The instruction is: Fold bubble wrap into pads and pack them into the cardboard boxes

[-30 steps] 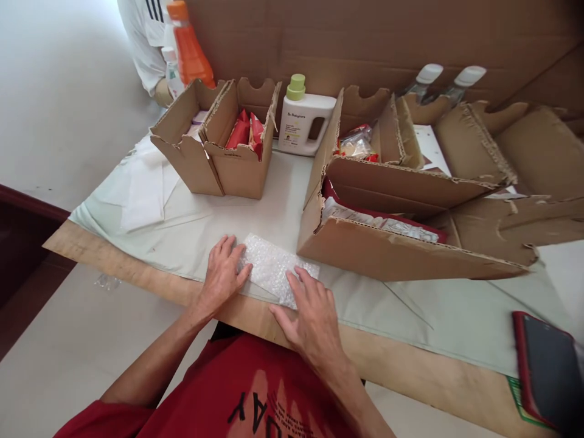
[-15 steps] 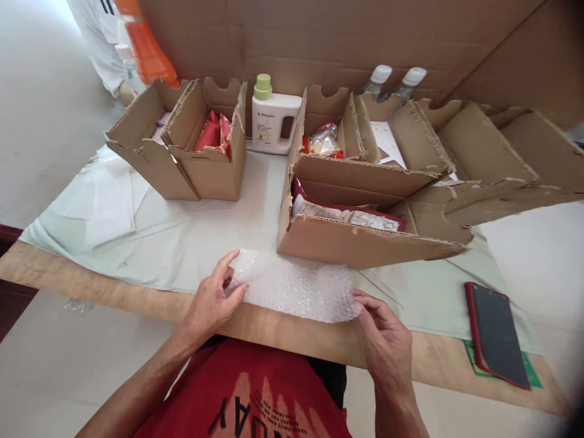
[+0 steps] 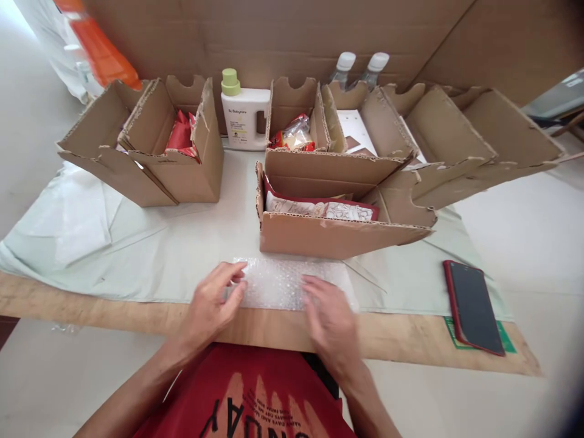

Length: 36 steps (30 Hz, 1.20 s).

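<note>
A strip of clear bubble wrap (image 3: 274, 283) lies flat at the near edge of the cloth-covered table. At its left end is my left hand (image 3: 214, 301), thumb and fingers apart and curved over the short edge. My right hand (image 3: 333, 322), slightly blurred by motion, is over the right part of the strip, its fingers stretched out and the thumb apart from them. Neither hand visibly grips the wrap. Just beyond the strip stands a low cardboard box (image 3: 337, 238) holding a dark red printed packet (image 3: 319, 208).
Cardboard bins (image 3: 201, 176) on the left hold red packets (image 3: 181, 135). A white detergent bottle (image 3: 245, 118) stands between bin groups; snack packets (image 3: 296, 135) lie in another bin. Two white-capped bottles (image 3: 345, 64) are behind. A phone (image 3: 474, 304) lies right; a person's white sleeve (image 3: 45, 42) shows far left.
My right hand has let go of the wrap's right end and moved left over it. The wrap now lies flatter. The view has shifted, so the boxes appear further left.
</note>
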### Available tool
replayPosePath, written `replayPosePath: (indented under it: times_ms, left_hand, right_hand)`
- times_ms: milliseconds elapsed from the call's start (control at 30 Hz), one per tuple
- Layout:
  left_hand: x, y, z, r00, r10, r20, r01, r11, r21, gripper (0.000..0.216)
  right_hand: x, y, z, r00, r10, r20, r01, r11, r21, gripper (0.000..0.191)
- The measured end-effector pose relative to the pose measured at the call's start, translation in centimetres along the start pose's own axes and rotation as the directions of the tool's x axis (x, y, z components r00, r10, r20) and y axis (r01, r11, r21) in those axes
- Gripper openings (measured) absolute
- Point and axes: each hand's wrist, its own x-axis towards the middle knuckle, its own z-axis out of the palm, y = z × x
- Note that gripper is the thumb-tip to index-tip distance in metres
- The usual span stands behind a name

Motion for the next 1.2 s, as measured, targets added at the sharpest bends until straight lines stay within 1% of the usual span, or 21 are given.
replayPosePath:
  times_ms: [33, 100, 133, 167, 200, 267, 367, 433, 500, 567, 633, 700, 767, 800, 867, 900, 967, 1033, 1067, 1133, 1200]
  left_hand:
    - [0.6, 0.2, 0.9, 0.997, -0.017, 0.069, 0.021, 0.998, -0.058, 0.028]
    - [1.6, -0.2, 2.6, 0.979, -0.118, 0.165, 0.14, 0.981, -0.131, 0.025]
    - [2.0, -0.6, 3.2, 0.965, -0.184, 0.187, 0.213, 0.966, -0.149, 0.025]
    - [2.3, -1.1, 3.5, 0.951, -0.242, 0.195, 0.274, 0.948, -0.162, 0.025]
    - [2.6, -1.6, 3.7, 0.939, -0.284, 0.193, 0.316, 0.934, -0.167, 0.025]
    - [2.8, -2.3, 3.7, 0.931, -0.31, 0.193, 0.341, 0.927, -0.157, 0.027]
    - [2.9, -2.3, 3.4, 0.929, -0.308, 0.206, 0.339, 0.931, -0.134, 0.025]
    - [3.1, -1.8, 3.3, 0.921, -0.315, 0.228, 0.35, 0.927, -0.133, 0.025]
    - [3.0, -1.3, 3.0, 0.937, -0.275, 0.215, 0.304, 0.945, -0.117, 0.024]
    - [2.7, -1.2, 2.3, 0.974, -0.185, 0.13, 0.191, 0.981, -0.038, 0.022]
    - [2.0, -1.7, 1.4, 0.995, -0.095, 0.023, 0.092, 0.989, 0.116, 0.022]
    - [1.2, -2.7, 0.8, 0.999, -0.03, -0.034, 0.039, 0.953, 0.301, 0.025]
    - [0.4, -3.7, 0.9, 0.999, 0.028, -0.034, -0.01, 0.891, 0.453, 0.028]
    - [0.1, -4.0, 1.2, 0.998, 0.053, -0.024, -0.034, 0.867, 0.498, 0.027]
    - [-0.5, -4.3, 2.2, 0.997, 0.081, -0.004, -0.067, 0.855, 0.514, 0.016]
    - [-0.7, -4.2, 2.7, 0.997, 0.082, -0.002, -0.07, 0.868, 0.491, 0.012]
    - [-0.9, -3.8, 3.2, 0.999, 0.048, -0.01, -0.04, 0.916, 0.399, 0.01]
    - [-0.8, -3.3, 2.7, 0.998, -0.062, -0.006, 0.062, 0.962, 0.267, 0.009]
    - [-0.7, -3.1, 2.1, 0.991, -0.131, -0.001, 0.129, 0.971, 0.202, 0.011]
    - [-0.2, -3.0, 0.4, 0.97, -0.245, -0.004, 0.244, 0.964, 0.106, 0.023]
    - [0.8, -3.0, -1.5, 0.956, -0.288, -0.062, 0.292, 0.953, 0.078, 0.042]
  right_hand:
    - [0.9, -0.8, 1.5, 0.991, -0.07, 0.116, 0.07, 0.998, 0.0, 0.026]
    - [2.1, -1.4, 4.0, 0.943, -0.136, 0.304, 0.149, 0.989, -0.02, 0.031]
    - [2.3, -1.1, 4.7, 0.922, -0.147, 0.358, 0.169, 0.985, -0.032, 0.031]
    - [2.2, -0.4, 5.0, 0.914, -0.15, 0.377, 0.179, 0.983, -0.044, 0.031]
    - [1.8, 0.7, 4.8, 0.919, -0.14, 0.37, 0.174, 0.983, -0.062, 0.031]
    - [0.1, 3.5, 3.2, 0.951, -0.077, 0.299, 0.121, 0.984, -0.129, 0.031]
    - [-2.7, 7.7, -0.7, 0.991, 0.083, 0.102, -0.048, 0.952, -0.303, 0.032]
    - [-3.9, 9.3, -3.0, 0.986, 0.165, -0.037, -0.166, 0.909, -0.383, 0.031]
    - [-4.1, 10.0, -4.2, 0.969, 0.21, -0.13, -0.246, 0.88, -0.406, 0.032]
    - [-3.5, 10.1, -4.3, 0.964, 0.219, -0.153, -0.264, 0.876, -0.405, 0.033]
    - [-2.5, 9.9, -3.6, 0.968, 0.213, -0.131, -0.249, 0.877, -0.412, 0.037]
    - [-1.6, 9.8, -2.4, 0.971, 0.217, -0.103, -0.24, 0.869, -0.433, 0.043]
    - [-1.2, 9.6, -1.3, 0.971, 0.217, -0.097, -0.237, 0.869, -0.435, 0.043]
    - [-1.1, 9.4, -0.9, 0.972, 0.211, -0.101, -0.234, 0.879, -0.415, 0.04]
    - [-1.3, 8.8, -0.6, 0.973, 0.207, -0.105, -0.23, 0.918, -0.322, 0.036]
    - [-1.6, 8.4, -0.7, 0.968, 0.226, -0.106, -0.246, 0.936, -0.252, 0.035]
    - [-2.2, 7.3, -1.2, 0.939, 0.327, -0.11, -0.336, 0.938, -0.08, 0.03]
    - [-3.0, 5.8, -1.8, 0.878, 0.467, -0.11, -0.456, 0.883, 0.112, 0.027]
    - [-3.5, 5.1, -2.0, 0.843, 0.53, -0.095, -0.505, 0.839, 0.201, 0.03]
    - [-4.4, 3.4, -1.9, 0.798, 0.603, -0.011, -0.562, 0.75, 0.35, 0.045]
    - [-5.1, 1.6, -1.2, 0.789, 0.6, 0.129, -0.59, 0.683, 0.43, 0.062]
